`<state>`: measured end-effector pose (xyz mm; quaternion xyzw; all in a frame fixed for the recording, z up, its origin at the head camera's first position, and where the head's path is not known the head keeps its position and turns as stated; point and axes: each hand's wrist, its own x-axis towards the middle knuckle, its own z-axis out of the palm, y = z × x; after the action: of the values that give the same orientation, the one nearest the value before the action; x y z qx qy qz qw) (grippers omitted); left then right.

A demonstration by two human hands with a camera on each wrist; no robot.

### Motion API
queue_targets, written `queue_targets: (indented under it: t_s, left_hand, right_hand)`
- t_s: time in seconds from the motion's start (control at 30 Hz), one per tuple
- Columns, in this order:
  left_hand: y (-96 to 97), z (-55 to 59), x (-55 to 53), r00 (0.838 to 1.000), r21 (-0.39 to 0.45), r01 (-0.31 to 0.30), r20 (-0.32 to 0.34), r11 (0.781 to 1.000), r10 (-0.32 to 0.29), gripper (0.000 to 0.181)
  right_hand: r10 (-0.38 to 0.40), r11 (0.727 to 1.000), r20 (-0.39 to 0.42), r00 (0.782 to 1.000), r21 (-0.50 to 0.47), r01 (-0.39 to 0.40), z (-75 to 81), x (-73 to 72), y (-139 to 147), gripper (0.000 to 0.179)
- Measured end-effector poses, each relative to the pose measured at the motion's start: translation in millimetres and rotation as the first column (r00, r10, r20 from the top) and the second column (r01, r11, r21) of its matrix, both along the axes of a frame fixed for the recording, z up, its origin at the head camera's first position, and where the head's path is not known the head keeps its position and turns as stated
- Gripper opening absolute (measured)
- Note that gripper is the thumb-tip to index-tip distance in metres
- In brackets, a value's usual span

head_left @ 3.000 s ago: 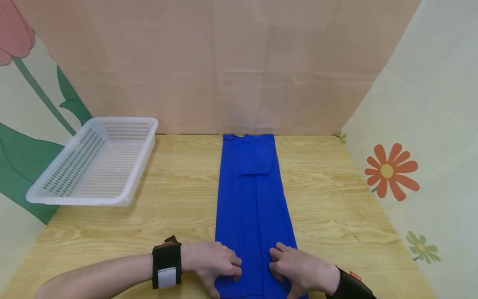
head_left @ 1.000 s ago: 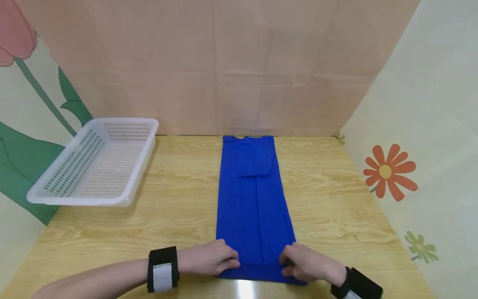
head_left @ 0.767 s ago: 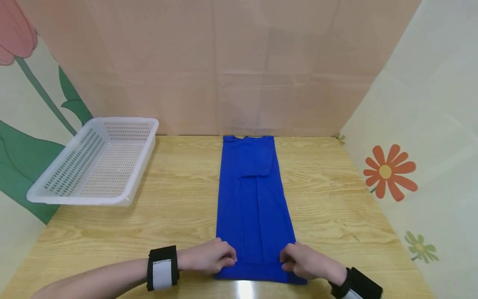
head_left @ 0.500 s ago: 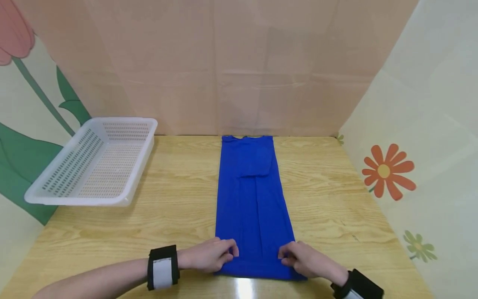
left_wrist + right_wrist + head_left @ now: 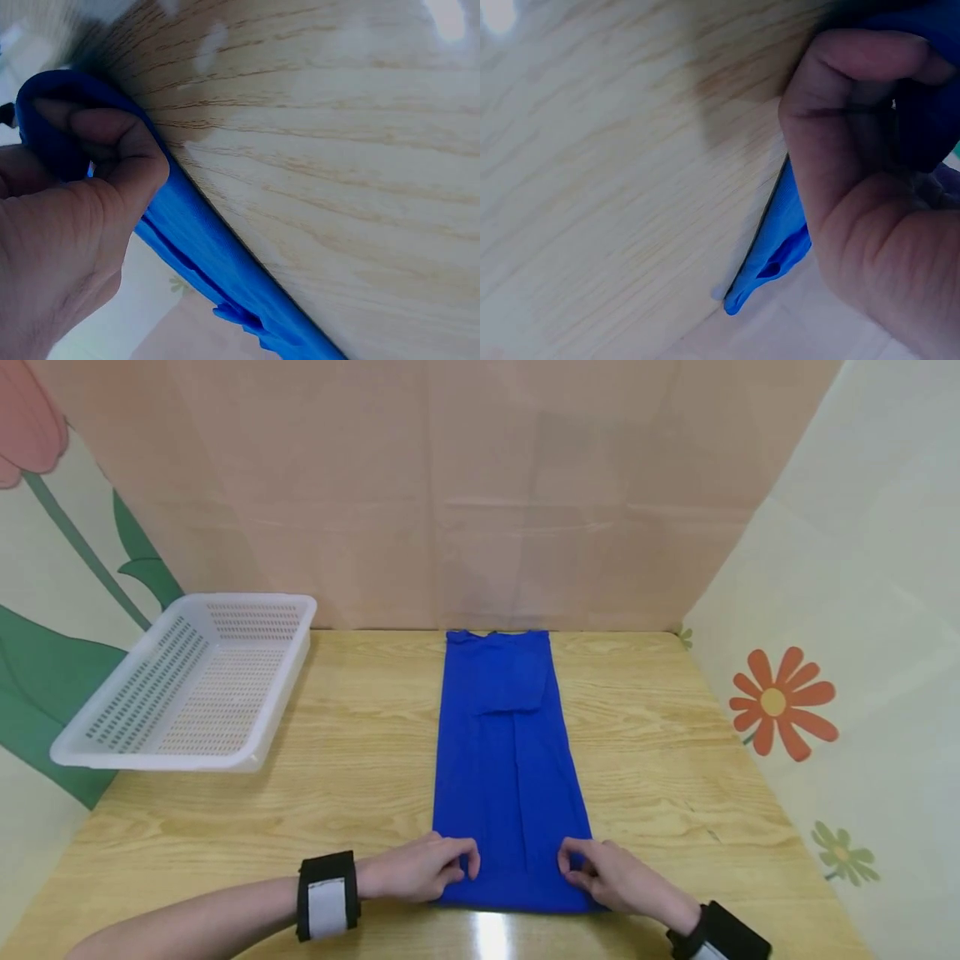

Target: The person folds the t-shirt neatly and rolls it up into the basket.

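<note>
A blue T-shirt (image 5: 498, 777) lies lengthwise on the table, folded into a long narrow strip, a short sleeve flap (image 5: 513, 681) laid flat near its far end. At its near end, my left hand (image 5: 420, 867) grips the left corner and my right hand (image 5: 618, 877) grips the right corner. In the left wrist view the cloth loops round the curled fingers of the left hand (image 5: 82, 202). The right wrist view shows the right hand (image 5: 862, 172) curled at the cloth, its fingertips partly hidden by it.
A white perforated plastic basket (image 5: 258, 760) stands at the left on the wooden table (image 5: 360, 710). A pinkish-brown sheet (image 5: 375, 493) rises behind the table's far edge. Flower-printed panels stand at left and right. Both wrists wear black straps.
The shirt's near end has been turned up and back on itself, drawing away from the front. Over the last second both hands have crept slightly forward with the folded edge.
</note>
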<state>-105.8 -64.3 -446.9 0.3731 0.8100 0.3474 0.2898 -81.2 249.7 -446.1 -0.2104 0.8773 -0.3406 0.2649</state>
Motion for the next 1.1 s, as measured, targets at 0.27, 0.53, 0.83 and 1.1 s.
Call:
queue_targets:
  t_s: [0.27,0.53,0.83,1.1]
  left_hand:
    - [-1.8,-5.8,-0.2,0.981,0.021,0.039,-0.192,0.999,-0.034,0.013]
    - [-1.0,-6.3,-2.1,0.977,-0.078,-0.009,-0.211,0.997,-0.007,0.018]
    - [-0.3,-7.9,5.0,0.74,-0.191,0.218,-0.607,0.957,-0.29,0.017]
    - [2.5,-10.3,13.8,0.58,-0.201,0.349,-0.721,0.915,-0.379,0.013]
  right_hand:
    - [-0.066,0.997,0.053,0.996,0.041,0.063,-2.7,-7.6,5,0.014]
    - [-0.102,0.992,-0.065,0.993,0.064,0.106,-4.6,-6.8,7,0.025]
    - [0.094,0.994,-0.448,0.889,0.098,-0.055,-10.7,-6.0,6,0.026]
    - [0.11,0.991,-0.399,0.91,0.115,-0.07,-12.0,-6.3,5,0.024]
